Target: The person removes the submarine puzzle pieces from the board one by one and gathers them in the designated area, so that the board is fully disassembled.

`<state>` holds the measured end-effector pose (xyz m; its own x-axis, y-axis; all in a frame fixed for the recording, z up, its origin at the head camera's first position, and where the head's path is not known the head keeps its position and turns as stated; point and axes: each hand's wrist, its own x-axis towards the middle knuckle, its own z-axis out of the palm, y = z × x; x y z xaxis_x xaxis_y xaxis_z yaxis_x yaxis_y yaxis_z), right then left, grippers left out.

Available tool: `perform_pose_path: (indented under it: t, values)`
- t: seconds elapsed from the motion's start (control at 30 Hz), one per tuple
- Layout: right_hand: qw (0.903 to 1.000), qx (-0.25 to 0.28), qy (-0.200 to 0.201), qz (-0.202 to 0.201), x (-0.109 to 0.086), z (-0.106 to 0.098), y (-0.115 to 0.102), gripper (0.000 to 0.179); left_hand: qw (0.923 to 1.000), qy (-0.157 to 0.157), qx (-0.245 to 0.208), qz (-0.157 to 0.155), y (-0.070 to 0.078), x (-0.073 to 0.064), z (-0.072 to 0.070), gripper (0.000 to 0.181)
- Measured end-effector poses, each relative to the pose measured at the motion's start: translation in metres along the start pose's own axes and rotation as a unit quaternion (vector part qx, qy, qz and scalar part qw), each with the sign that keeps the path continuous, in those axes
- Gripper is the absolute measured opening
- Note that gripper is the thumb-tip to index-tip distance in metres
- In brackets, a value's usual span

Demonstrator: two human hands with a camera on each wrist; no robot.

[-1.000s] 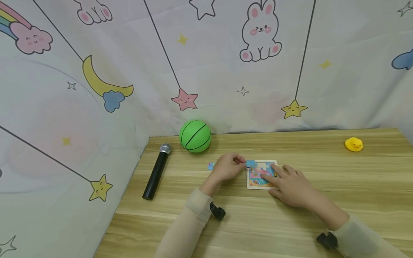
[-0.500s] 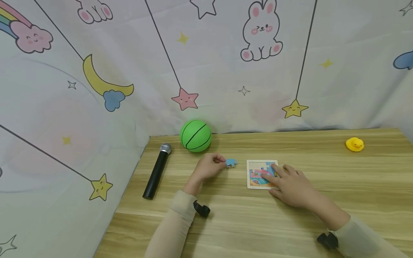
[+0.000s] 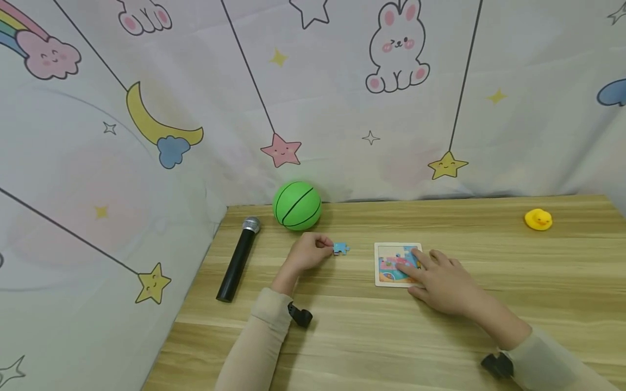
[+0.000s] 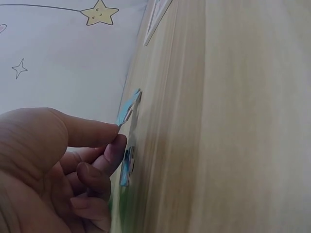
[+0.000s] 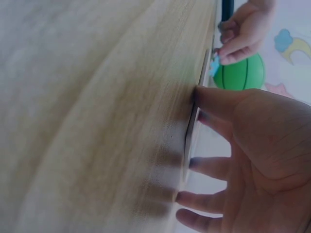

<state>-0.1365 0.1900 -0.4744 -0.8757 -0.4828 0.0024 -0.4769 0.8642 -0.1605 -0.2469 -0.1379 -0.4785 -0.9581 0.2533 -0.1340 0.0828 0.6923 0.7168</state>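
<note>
My left hand pinches a blue jigsaw piece by its left side, between thumb and fingertip. In the left wrist view this piece is tilted, close over the table. A second jigsaw piece lies on the table beneath the curled fingers; in the head view the hand hides it. To the right, a square jigsaw puzzle in a pale frame holds a pink and blue picture, with a bare patch at upper left. My right hand rests on its right side with fingers spread, covering part of the picture.
A green ball stands at the back, behind my left hand. Left of it lies a black microphone with a silver head. A yellow rubber duck sits at the back right. A printed cloth hangs behind the wooden table.
My left hand has drawn the blue jigsaw piece away from the puzzle frame's upper left corner, moving leftward over the table. The right hand stays in place on the puzzle.
</note>
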Motion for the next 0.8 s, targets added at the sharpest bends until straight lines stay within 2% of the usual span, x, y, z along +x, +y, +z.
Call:
perform_pose_path:
  t: [0.27, 0.43, 0.57, 0.8]
  values:
    - [1.0, -0.004, 0.001, -0.001, 0.0, 0.0, 0.0, 0.055, 0.9989, 0.013, 0.043, 0.012, -0.002, 0.002, 0.0, 0.007]
    - [1.0, -0.005, 0.004, -0.003, 0.001, 0.001, 0.0, 0.055, 0.9984, 0.017, 0.052, 0.016, -0.001, 0.001, -0.001, 0.008]
    - [1.0, -0.004, 0.002, -0.004, 0.001, 0.001, 0.001, 0.055, 0.9983, 0.011, 0.048, 0.033, 0.002, 0.001, 0.002, 0.009]
    - [1.0, -0.001, 0.005, -0.004, -0.004, 0.001, 0.0, 0.055, 0.9967, -0.018, 0.026, 0.075, 0.022, 0.001, 0.014, 0.01]
